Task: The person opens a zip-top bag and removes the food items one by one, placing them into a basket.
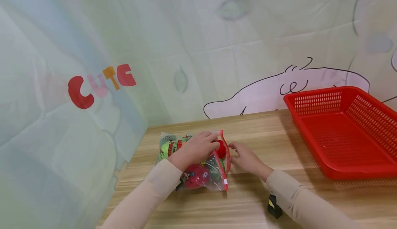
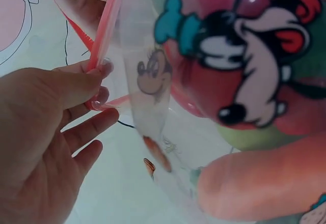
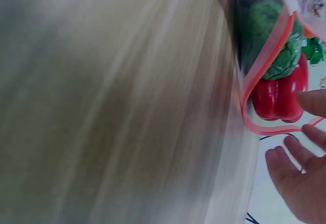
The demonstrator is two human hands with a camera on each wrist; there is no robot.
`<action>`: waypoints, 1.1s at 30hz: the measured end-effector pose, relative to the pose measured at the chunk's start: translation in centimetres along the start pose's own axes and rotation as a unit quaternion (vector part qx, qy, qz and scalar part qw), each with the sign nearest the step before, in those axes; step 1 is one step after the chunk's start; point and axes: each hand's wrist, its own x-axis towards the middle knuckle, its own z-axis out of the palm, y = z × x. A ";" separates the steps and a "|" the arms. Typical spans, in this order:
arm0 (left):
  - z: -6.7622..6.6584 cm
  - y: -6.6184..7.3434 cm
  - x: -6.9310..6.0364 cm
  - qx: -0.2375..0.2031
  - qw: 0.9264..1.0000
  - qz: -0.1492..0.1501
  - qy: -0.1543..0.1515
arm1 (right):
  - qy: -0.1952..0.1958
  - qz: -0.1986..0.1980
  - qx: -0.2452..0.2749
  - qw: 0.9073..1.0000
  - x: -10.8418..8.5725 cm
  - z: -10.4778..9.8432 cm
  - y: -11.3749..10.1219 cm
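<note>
A clear zip bag (image 1: 214,175) with a red zip rim and cartoon prints lies on the table, its mouth spread towards the right. My left hand (image 1: 198,148) reaches over it; thumb and fingers pinch the red rim in the left wrist view. Inside, near the mouth, are a red bell pepper (image 3: 277,96) and a green cabbage-like vegetable (image 3: 277,46). A long orange piece (image 2: 254,183) and several other coloured shapes show through the plastic. My right hand (image 1: 246,158) is beside the mouth, fingers spread and slightly bent; whether they touch the rim is unclear.
A red perforated plastic basket (image 1: 310,143) stands on the wooden table (image 1: 257,129) to the right. A printed cloth (image 1: 186,50) hangs behind and on the left. A small black device (image 1: 274,206) shows by the right sleeve.
</note>
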 end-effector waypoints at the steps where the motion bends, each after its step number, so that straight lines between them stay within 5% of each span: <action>1: 0.1 -0.1 -0.1 -0.006 1.000 -0.001 0.002 | 0.005 -0.018 -0.020 1.000 0.2 0.1 0.0; 8: 0.5 -0.4 -0.5 -0.032 0.999 -0.004 0.019 | -0.008 -0.133 -0.187 0.973 1.7 0.5 -1.1; 18: 0.3 -0.3 -0.6 -0.046 0.999 -0.009 0.021 | -0.070 -0.190 -0.259 0.945 4.2 1.6 -1.0; 26: 0.6 -0.2 -0.7 -0.045 0.999 -0.019 0.013 | -0.082 -0.162 -0.245 0.952 4.5 1.4 -0.9; 33: 0.7 -0.2 -0.8 -0.053 0.998 -0.021 0.016 | -0.076 -0.146 -0.270 0.949 3.8 0.9 -1.1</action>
